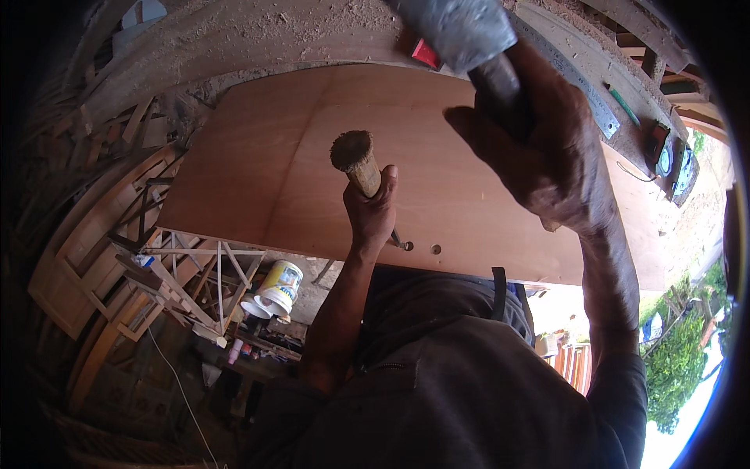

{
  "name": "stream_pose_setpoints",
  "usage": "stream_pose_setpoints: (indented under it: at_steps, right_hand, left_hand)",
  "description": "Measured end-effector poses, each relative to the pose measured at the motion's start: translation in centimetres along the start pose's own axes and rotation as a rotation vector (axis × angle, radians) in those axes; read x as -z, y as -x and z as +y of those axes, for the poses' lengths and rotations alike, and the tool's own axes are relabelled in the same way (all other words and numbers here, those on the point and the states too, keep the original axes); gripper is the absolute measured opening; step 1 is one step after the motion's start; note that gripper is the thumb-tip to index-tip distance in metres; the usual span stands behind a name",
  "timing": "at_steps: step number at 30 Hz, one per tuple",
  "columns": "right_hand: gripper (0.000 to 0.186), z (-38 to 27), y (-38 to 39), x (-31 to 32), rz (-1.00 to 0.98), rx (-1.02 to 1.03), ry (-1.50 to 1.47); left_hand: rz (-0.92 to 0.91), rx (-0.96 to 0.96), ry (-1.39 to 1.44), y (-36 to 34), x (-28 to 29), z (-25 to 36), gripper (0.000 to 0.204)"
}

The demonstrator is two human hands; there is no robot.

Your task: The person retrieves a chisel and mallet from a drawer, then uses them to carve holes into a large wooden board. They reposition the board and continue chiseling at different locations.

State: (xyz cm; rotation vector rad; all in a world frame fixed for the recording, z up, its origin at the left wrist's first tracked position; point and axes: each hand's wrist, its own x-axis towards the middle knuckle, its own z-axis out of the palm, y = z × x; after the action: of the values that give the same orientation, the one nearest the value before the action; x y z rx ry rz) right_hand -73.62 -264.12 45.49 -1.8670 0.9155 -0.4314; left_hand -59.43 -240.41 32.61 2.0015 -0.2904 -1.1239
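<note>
Holding, left: left hand [370,211] wrapped round chisel [361,168], thumb up the handle, butt exposed above the fist.
Holding, right: right hand [551,156] clenched on hammer [461,35], raised beyond and right of the chisel, head well apart from the butt.
Head view, chisel: over the near part of the board [258,156]; butt rim frayed; blade mostly hidden by the hand, low end at the left hole [408,246]. Can't tell if the edge is inside the hole or on its rim.
Holes: left one plus right hole [436,249], side by side, close to the board's near edge.
Lean: chisel looks tilted; fisheye, so true angle unreadable.
Far right: ruler [603,117] and green pencil [623,105], just past the board.
Lower left: bucket [280,288], below board level.
Seating: I'd fix the edge on its line before any blow, then hold the angle from the wrist.
Blow: square to the butt, light taps over big swings; a frayed rim could glance the hammer.
Thumb: sits near the butt; lower grip would be safer.
Material: wood between the holes looks narrow, may split; I'd take thin bites and check the wall often.
</note>
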Motion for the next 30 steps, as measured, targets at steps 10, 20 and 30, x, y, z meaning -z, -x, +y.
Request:
stream_pose_setpoints:
  at_steps: [10, 20, 30]
  right_hand:
    - [0.020, 0.6, -0.3, -3.3, -0.563, 0.081, 0.196]
    - [0.021, -1.9, -2.1, -2.6, -0.302, 0.167, 0.352]
    - [0.029, 1.5, 5.5, -4.2, -0.411, -0.115, -0.037]
  left_hand:
    - [0.009, -0.020, 0.006, 2.0, 0.6, 0.0, 0.030]
    - [-0.068, -0.005, 0.151, -0.5, 0.5, 0.0, 0.030]
    - [0.261, 0.235, 0.585, -0.2, 5.3, -0.4, 0.026]
